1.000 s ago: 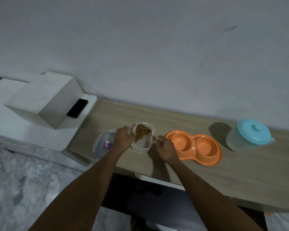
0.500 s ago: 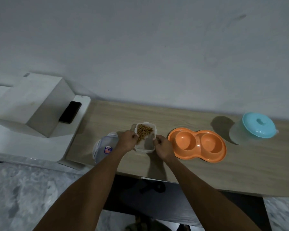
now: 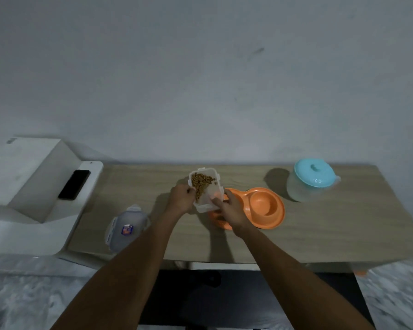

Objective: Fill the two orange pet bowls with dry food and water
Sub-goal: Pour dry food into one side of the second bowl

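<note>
A clear plastic food container [image 3: 206, 192] with brown dry kibble in its far half is held above the table, tilted. My left hand [image 3: 181, 199] grips its left side and my right hand [image 3: 231, 208] grips its right side. The container hangs over the left bowl of the orange double pet bowl [image 3: 265, 208], hiding most of that bowl. The right bowl looks empty. A translucent water jug with a light blue lid [image 3: 312, 181] stands at the right of the table.
The container's clear lid [image 3: 126, 228] lies near the table's [image 3: 343, 229] front left corner. A white box and a black phone [image 3: 74, 184] sit on a white surface to the left. A grey wall runs behind the table.
Both hands lifted the food container off the table and carried it right, over the left bowl. The camera view shifted too.
</note>
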